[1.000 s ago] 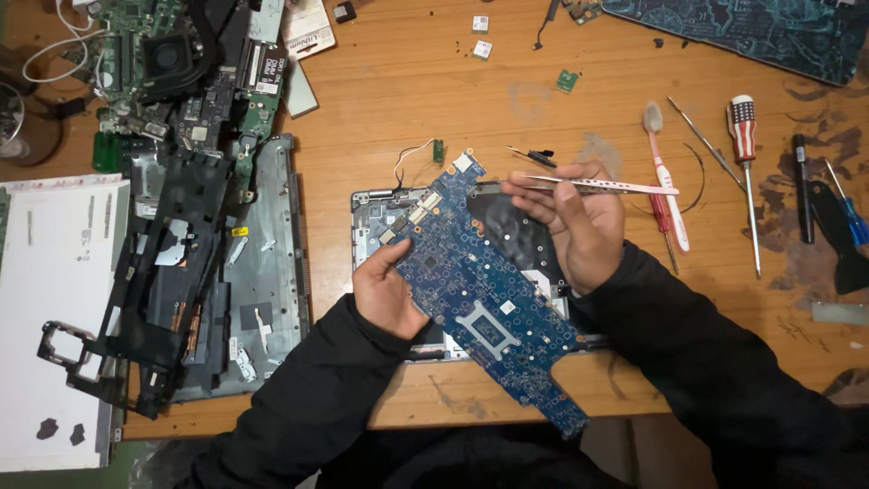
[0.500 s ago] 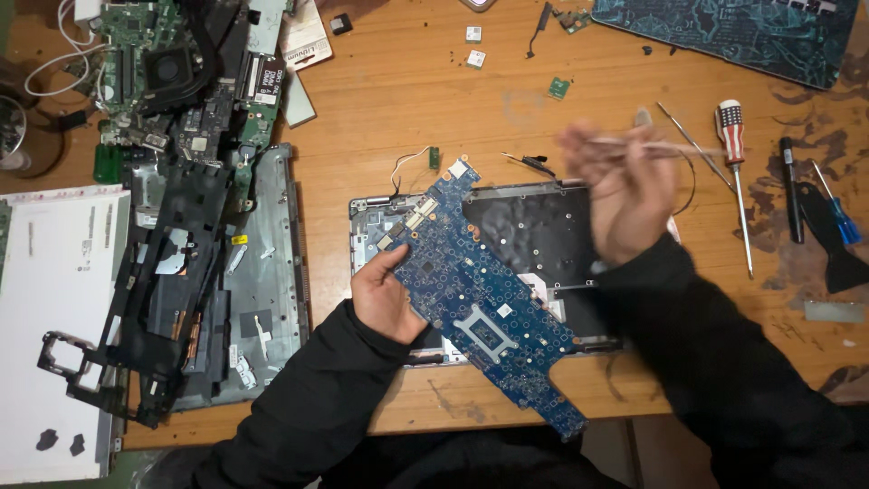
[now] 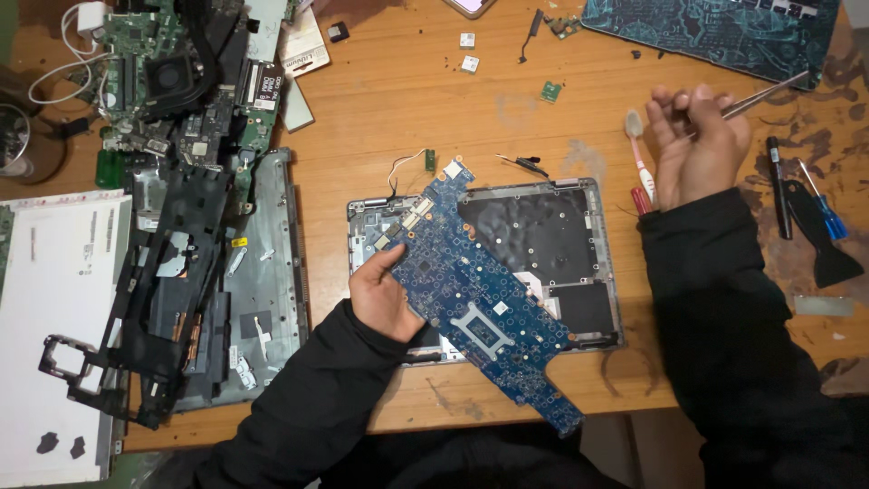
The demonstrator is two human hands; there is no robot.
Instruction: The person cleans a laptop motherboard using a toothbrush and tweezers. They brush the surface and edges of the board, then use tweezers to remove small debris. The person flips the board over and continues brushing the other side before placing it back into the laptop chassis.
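The blue circuit board (image 3: pixel 480 294) is in my left hand (image 3: pixel 385 299). My fingers are closed on its left edge, with my thumb on top. The board is long and slanted. It hangs tilted over the open grey laptop shell (image 3: pixel 543 235) on the wooden table (image 3: pixel 389 118). Its top end is near a small wire with a plug (image 3: pixel 412 165), and its low end sticks out past the table edge toward me.

My right hand (image 3: pixel 697 149) is up and off to the right, well apart from the board. It is mostly closed and pinches thin metal tweezers (image 3: pixel 765 95) that point up and right. Just beside that hand lies a toothbrush (image 3: pixel 638 149) and a red-handled tool (image 3: pixel 643 199).

I think I am in the middle of lifting the board free of the shell, with the tweezers ready for small bits. The next move, I guess, needs a steady left hand and care with that little wire, so nothing snags.

Further right are a black pen-like tool (image 3: pixel 778 186) and a small blue screwdriver (image 3: pixel 826 213). Far left sit a black frame (image 3: pixel 154 299), a white panel (image 3: pixel 54 308) and another green board (image 3: pixel 154 72).
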